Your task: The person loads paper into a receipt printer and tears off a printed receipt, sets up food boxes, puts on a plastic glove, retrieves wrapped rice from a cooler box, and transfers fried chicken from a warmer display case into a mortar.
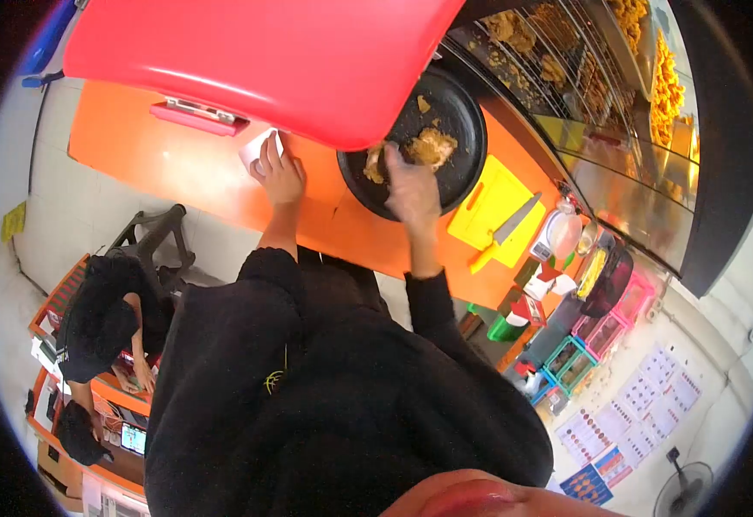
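Observation:
My left hand (282,177) has its fingers closed on a white paper packet (258,148) at the front of the orange counter, partly under the red lid. My right hand (413,191), smeared by motion, is over a round black pan (467,177). Its fingertips are beside a small piece of fried chicken (375,164); whether they grip it I cannot tell. A larger piece of fried chicken (432,148) lies in the pan with crumbs around it.
A large red lid or box (256,60) overhangs the orange counter (127,138). Right of the pan, a knife (514,222) lies on a yellow cutting board (480,211). A glass case (626,172) holds fried food. Another person (105,314) works at a counter at lower left.

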Demonstrator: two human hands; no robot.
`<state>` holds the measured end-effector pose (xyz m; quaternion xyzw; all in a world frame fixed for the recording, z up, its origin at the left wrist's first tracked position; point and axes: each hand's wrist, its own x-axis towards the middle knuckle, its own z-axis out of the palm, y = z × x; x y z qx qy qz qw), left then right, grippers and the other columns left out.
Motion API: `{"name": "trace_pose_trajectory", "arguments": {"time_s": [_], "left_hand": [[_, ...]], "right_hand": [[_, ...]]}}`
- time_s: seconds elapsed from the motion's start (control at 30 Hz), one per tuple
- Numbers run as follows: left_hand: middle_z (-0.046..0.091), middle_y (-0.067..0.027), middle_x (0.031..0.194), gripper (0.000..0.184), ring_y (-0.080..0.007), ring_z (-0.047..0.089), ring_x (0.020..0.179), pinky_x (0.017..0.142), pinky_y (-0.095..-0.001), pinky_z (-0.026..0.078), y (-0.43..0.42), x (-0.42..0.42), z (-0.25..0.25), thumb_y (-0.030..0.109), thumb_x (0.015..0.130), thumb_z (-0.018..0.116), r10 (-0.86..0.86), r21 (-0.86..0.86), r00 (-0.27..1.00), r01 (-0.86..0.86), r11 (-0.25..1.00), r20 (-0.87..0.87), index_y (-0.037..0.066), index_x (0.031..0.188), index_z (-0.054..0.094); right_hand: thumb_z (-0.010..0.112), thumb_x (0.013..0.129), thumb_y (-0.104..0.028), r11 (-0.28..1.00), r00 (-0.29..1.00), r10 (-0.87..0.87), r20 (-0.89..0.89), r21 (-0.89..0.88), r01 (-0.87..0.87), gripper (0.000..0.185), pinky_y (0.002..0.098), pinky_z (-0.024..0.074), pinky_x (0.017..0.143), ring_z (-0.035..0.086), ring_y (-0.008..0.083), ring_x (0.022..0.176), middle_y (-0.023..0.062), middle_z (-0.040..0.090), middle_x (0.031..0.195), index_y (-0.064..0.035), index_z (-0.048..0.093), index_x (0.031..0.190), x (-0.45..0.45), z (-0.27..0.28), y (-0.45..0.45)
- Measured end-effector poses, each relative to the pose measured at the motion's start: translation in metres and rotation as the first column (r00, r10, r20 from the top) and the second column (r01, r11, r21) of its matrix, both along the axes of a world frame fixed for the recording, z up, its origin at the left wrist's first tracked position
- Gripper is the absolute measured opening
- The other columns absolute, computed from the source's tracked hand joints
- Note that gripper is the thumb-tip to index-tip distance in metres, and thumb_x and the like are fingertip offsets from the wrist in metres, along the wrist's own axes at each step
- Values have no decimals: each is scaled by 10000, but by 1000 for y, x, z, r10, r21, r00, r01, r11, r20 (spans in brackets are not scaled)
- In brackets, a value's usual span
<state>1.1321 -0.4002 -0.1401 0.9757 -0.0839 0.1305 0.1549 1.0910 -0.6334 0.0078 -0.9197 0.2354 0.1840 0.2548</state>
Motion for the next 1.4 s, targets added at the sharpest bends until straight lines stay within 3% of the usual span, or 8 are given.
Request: {"name": "trace_pose_trajectory", "arguments": {"time_s": [0.17, 0.33, 0.5, 0.63, 0.87, 1.0, 1.23, 1.4], "left_hand": [[395, -94, 1406, 260, -272, 378, 1276, 928, -550, 296, -2, 5, -8, 160, 797, 557, 33, 31, 999, -33, 999, 13, 39, 1027, 541], [370, -88, 1424, 230, -262, 365, 1285, 934, -552, 299, -1, -2, -3, 163, 802, 559, 21, 29, 1000, -20, 999, -23, 31, 990, 555], [400, -114, 1400, 253, -285, 392, 1262, 928, -550, 309, 1, -4, 1, 159, 788, 580, 11, 22, 1000, -12, 1000, 19, 22, 1001, 562], [408, -147, 1366, 424, -327, 374, 1266, 955, -577, 278, 5, -2, -6, 189, 798, 569, -5, 17, 998, 5, 1000, -59, 35, 1190, 514], [413, -126, 1375, 329, -298, 389, 1255, 947, -548, 289, 3, 0, -1, 171, 793, 566, -8, -9, 1000, 8, 1000, -26, 24, 1087, 540], [400, -108, 1405, 236, -286, 384, 1270, 930, -546, 296, 5, -6, -3, 164, 778, 587, 7, 0, 999, -7, 1000, -33, 31, 970, 554], [406, -119, 1378, 373, -296, 386, 1250, 935, -557, 291, 3, 0, -7, 153, 791, 554, 1, 13, 1000, -1, 1000, 9, 1, 1126, 499], [365, -114, 1431, 379, -292, 361, 1287, 939, -560, 284, 3, -2, -13, 180, 802, 552, -1, 13, 1000, 1, 1000, -18, 14, 1136, 485]], "right_hand": [[608, 859, -482, 955, 933, -154, 326, 290, 56, 602, 334, 472, 606, 555, 170, 692, 122, 602, 783, 40, 559, 1156, 3, 27, -33], [530, 878, -129, 844, 939, 337, -60, -422, -330, 463, 415, 494, 852, 637, 342, 937, 217, 642, 975, -217, 471, 1329, 11, -8, 27], [636, 729, 17, 955, 911, 262, 317, 50, -292, 630, 451, 507, 770, 631, 379, 865, 204, 634, 869, -168, 476, 1309, 19, 13, -19], [634, 700, 30, 887, 918, 380, 113, -325, -328, 636, 457, 507, 738, 624, 395, 861, 205, 634, 926, -171, 488, 1286, 20, 47, 31], [612, 853, -142, 913, 987, -140, -73, 376, 158, 473, 415, 498, 724, 642, 334, 884, 198, 623, 1116, -131, 501, 1312, 33, 9, -30], [606, 846, -193, 855, 914, 404, 35, -370, -364, 507, 455, 461, 788, 594, 389, 985, 251, 624, 1033, -145, 477, 1334, 58, 20, -68], [636, 816, -258, 887, 937, -92, 336, -400, 231, 442, 471, 472, 815, 594, 426, 921, 293, 589, 1032, -196, 541, 1244, 44, 30, -39], [585, 863, -247, 936, 990, 67, 121, -353, -20, 371, 467, 468, 853, 570, 425, 1003, 293, 519, 1208, -178, 541, 1225, -3, 50, 35]]}}
